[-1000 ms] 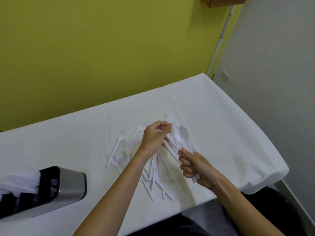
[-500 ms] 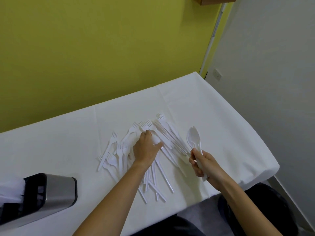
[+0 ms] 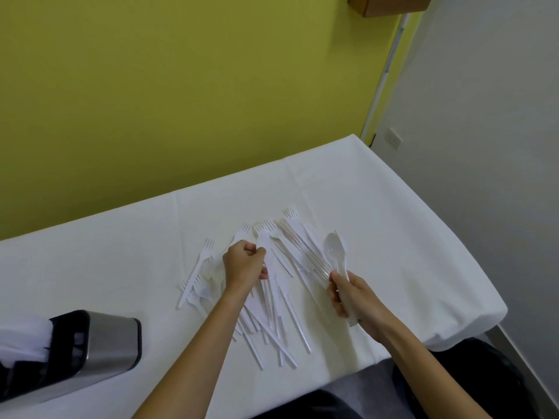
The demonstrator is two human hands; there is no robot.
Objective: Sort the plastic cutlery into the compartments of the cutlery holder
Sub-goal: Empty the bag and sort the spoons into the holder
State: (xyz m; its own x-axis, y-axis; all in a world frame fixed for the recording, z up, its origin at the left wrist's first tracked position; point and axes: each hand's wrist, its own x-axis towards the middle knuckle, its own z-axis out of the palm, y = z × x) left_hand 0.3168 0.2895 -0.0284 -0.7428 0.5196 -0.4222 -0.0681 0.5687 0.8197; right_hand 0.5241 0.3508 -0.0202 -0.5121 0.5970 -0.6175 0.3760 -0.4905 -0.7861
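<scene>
Centrally, the pile of white plastic cutlery (image 3: 302, 252) lay on the white-clothed table (image 3: 393, 237). The left hand (image 3: 243, 264) curled its fingers round one white utensil (image 3: 262, 241) there. The right hand (image 3: 348, 294) gripped spoons (image 3: 334, 249) by their handles. The cutlery holder (image 3: 102, 343) sat near left.

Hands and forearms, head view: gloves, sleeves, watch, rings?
No gloves on the left hand or right hand. Both the left forearm and right forearm are uncovered as far as the frame shows, with no sleeve cuff in view. No watch, ring or wristband visible. Dark clothing at the bottom edge.
</scene>
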